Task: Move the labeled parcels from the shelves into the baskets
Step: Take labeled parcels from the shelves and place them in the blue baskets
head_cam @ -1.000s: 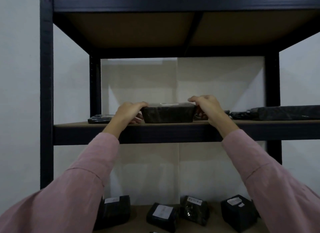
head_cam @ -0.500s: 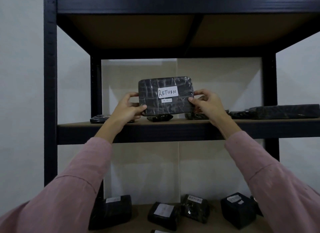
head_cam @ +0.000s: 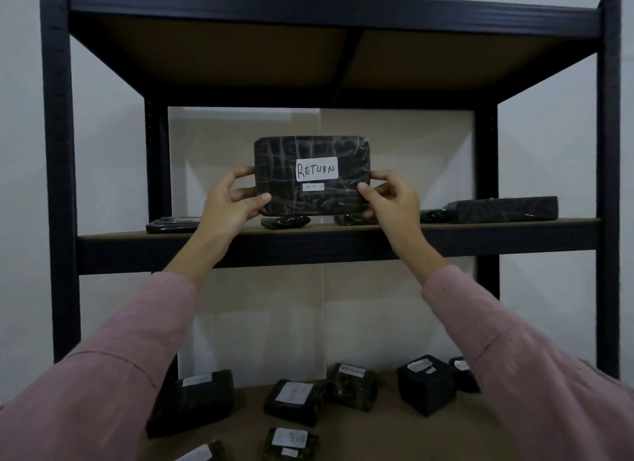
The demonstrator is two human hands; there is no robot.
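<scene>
Head view, mid-pick: holding the labelled parcel [head_cam: 312, 175] upright just above the middle shelf [head_cam: 480, 241], clear of the board, face turned to the camera. Gripped at both short ends, left hand [head_cam: 228, 208] on one and right hand [head_cam: 391, 203] on the other, fingers [head_cam: 386, 176] curled round behind and thumbs pressed on the front, closed on this parcel and nothing else. Marked "RETURN" on the white label [head_cam: 317, 168] (smaller sticker under it, too small to read).

Probably the checking step, between lifting off and carrying away. Next, by judgement: draw back from the shelf, lower, find the matching basket (none in view) and set it inside. No tighter grip needed, only care not to clip the small bundle [head_cam: 284, 221] lying on the shelf directly beneath.

Flat slab with rounded corners, black, wrapped in glossy film creased in a criss-cross; seemingly rigid, likely slippery. On the shelf's right part, a long flat pack [head_cam: 502, 209] in the same wrap; on its left part, a thin dark packet [head_cam: 171, 225]. Below the shelf, blocky black parcels [head_cam: 425, 383] with white labels.
</scene>
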